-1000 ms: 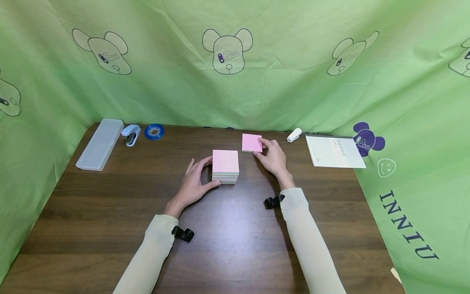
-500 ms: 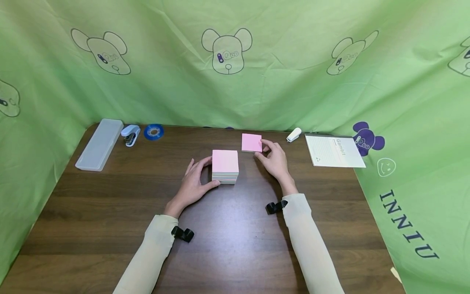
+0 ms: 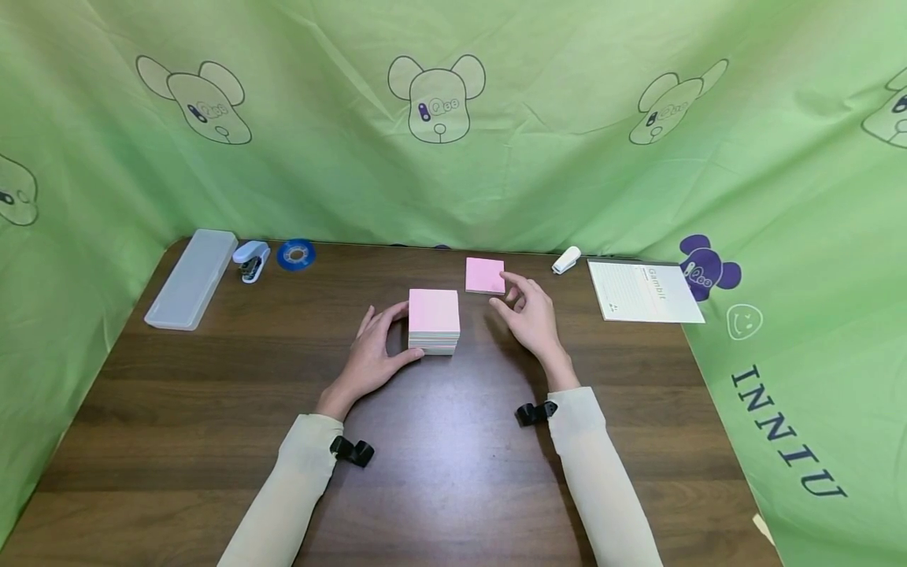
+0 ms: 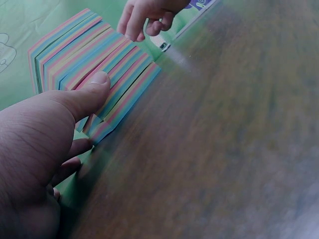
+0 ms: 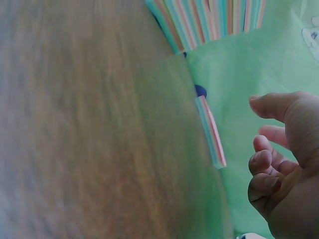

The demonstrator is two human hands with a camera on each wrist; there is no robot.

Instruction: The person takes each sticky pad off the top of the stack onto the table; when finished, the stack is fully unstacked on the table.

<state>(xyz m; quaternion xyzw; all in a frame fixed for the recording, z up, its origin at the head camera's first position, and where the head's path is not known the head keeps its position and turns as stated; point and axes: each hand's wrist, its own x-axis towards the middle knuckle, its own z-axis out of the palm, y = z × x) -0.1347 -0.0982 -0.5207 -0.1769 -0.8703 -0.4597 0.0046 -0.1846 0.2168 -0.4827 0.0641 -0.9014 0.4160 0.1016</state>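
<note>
A tall stack of sticky notes (image 3: 434,315), pink on top with many-coloured layers along its sides, stands mid-table. My left hand (image 3: 368,362) holds it at the left side. In the left wrist view, the thumb (image 4: 94,92) lies against its striped front face. Behind and to the right of the stack lies a thin pad of pink sticky notes (image 3: 484,276), showing its striped edge in the right wrist view. My right hand (image 3: 530,316) is just right of this pad with nothing between thumb and fingers. Its index fingertip is at the pad's right edge; contact is unclear.
Along the back edge are a pale plastic case (image 3: 193,279), a light-blue stapler (image 3: 251,261), a blue tape roll (image 3: 296,254), a small white object (image 3: 567,260) and a notepad (image 3: 645,291). A green curtain (image 3: 319,157) hangs behind the brown wooden table (image 3: 439,488).
My right hand has let go of the thin pink pad and drawn back slightly toward the front right, thumb and index now apart. The left hand and stack have stayed put.
</note>
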